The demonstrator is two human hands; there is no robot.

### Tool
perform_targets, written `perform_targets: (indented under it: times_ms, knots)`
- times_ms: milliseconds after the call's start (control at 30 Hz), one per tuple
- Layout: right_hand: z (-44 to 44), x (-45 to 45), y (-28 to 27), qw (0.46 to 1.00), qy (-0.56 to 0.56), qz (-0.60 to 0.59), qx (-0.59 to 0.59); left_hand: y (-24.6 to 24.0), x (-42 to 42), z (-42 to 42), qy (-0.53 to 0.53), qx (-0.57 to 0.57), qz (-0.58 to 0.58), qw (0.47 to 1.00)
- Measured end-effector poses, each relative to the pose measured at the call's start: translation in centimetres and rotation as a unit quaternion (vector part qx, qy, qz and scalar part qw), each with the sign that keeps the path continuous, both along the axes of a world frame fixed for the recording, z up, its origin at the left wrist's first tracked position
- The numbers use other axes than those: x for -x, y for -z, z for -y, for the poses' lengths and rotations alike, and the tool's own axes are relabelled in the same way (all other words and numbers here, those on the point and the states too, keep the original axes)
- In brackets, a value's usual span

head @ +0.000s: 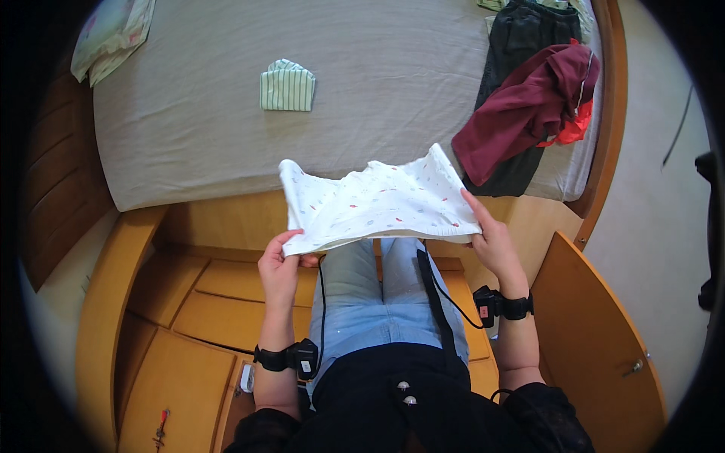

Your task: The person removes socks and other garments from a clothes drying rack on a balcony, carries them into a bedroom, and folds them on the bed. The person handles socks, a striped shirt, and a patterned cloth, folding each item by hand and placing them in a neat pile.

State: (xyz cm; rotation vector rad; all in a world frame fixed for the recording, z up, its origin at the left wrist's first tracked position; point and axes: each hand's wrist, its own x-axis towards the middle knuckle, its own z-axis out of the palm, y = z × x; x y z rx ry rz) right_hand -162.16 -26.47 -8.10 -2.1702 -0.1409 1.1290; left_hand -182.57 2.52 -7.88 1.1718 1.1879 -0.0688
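Note:
A white cloth garment with small red and blue prints (379, 204) is stretched out between my two hands, in front of the bed's edge. My left hand (281, 255) pinches its near left corner. On the other side my right hand (491, 235) grips the near right corner, thumb or finger lying on top of the fabric. The garment's far edge is uneven, with two raised corners. Beyond it, a folded green-and-white striped cloth (287, 88) lies on the bed sheet (385, 73).
At the bed's right side lie a maroon garment (527, 107), dark trousers (512, 51) and a red cloth (576, 127). A pillow (113, 37) is at the far left. An opened wooden door (600, 323) stands at my right; wooden cabinet panels (175, 385) are at lower left.

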Motion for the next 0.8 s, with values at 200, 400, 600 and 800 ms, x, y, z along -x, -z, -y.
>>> perform_targets:
  times_ms: [200, 400, 600, 800]
  knots:
    - [1.1, 0.9, 1.9, 0.996, -0.063, 0.047, 0.038, 0.8, 0.6, 0.2, 0.085, -0.175, 0.005, 0.981]
    - [1.8, 0.7, 2.7, 0.977, 0.188, -0.103, 0.021, -0.1, 1.1, -1.4, 0.062, -0.053, -0.068, 0.994]
    - [-0.7, -3.7, 3.6, 0.949, 0.259, -0.112, -0.139, 1.4, -4.6, -3.2, 0.050, 0.014, 0.054, 0.997]
    - [-2.6, -9.7, 2.0, 0.893, 0.272, -0.016, -0.358, 1.0, -10.0, -5.5, 0.032, -0.108, 0.183, 0.977]
